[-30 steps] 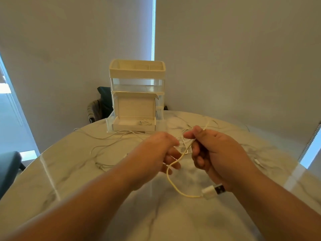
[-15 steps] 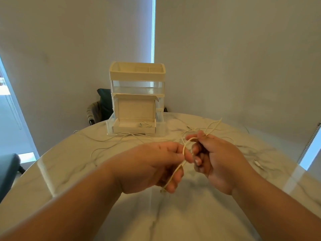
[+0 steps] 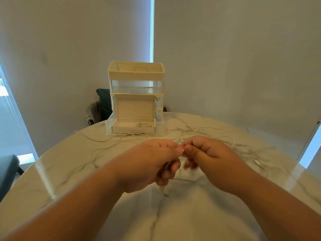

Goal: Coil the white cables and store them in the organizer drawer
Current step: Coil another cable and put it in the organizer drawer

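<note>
My left hand (image 3: 154,162) and my right hand (image 3: 208,159) meet fingertip to fingertip over the middle of the marble table (image 3: 173,220), both curled round a thin white cable (image 3: 188,133) that is mostly hidden inside them. A short end of it hangs below my left hand. Its free length trails back toward the organizer (image 3: 136,94). The organizer's bottom drawer (image 3: 133,128) is pulled out, with a coiled white cable (image 3: 145,124) inside. More loose white cables (image 3: 107,146) lie on the table to the left.
A cable plug (image 3: 257,161) lies on the table at the right. Behind the table's far edge stands a dark chair with clothing (image 3: 97,108). Another dark seat (image 3: 7,169) is at the far left. Walls close the back.
The long loop and USB plug that hung below my hands have been gathered up out of sight. My hands have come together, fingertips touching.
</note>
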`<control>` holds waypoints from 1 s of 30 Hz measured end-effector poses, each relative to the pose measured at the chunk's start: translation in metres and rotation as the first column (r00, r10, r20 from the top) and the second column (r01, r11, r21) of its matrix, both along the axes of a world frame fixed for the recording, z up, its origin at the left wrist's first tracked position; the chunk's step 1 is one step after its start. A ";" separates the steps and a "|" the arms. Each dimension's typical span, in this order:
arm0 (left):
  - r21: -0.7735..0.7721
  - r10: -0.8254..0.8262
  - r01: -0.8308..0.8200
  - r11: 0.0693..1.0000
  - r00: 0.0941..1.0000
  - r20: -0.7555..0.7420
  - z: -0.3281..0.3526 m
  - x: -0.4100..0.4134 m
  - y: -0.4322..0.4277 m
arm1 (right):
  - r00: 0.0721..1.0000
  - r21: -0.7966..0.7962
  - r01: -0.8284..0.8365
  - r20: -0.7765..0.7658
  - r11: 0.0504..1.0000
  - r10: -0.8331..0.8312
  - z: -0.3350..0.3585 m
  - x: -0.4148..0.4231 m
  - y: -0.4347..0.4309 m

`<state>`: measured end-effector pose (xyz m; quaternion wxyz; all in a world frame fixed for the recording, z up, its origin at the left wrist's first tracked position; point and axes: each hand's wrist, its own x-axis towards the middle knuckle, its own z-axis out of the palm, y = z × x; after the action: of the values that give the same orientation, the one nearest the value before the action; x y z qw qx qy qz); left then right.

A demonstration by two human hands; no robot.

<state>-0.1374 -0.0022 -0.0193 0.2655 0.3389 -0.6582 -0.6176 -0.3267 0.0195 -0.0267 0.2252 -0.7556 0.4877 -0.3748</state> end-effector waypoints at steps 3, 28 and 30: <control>0.063 -0.069 0.074 0.995 0.995 -0.067 -0.001 0.004 -0.002 | 0.991 0.015 0.079 0.111 0.997 -0.080 0.001 0.001 -0.003; 0.283 -0.025 0.154 0.947 0.912 -0.410 0.001 -0.014 0.014 | 0.920 -0.020 -0.037 0.389 0.999 0.042 -0.025 -0.001 -0.023; 0.279 -0.014 0.145 0.949 0.906 -0.424 0.002 -0.014 0.014 | 0.875 0.027 -0.117 0.475 0.993 0.091 -0.025 0.002 -0.021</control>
<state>-0.1519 0.0116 -0.0177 0.3188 0.2088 -0.4968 -0.7797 -0.3247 -0.0019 -0.0520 0.3779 -0.6599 0.3869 -0.5216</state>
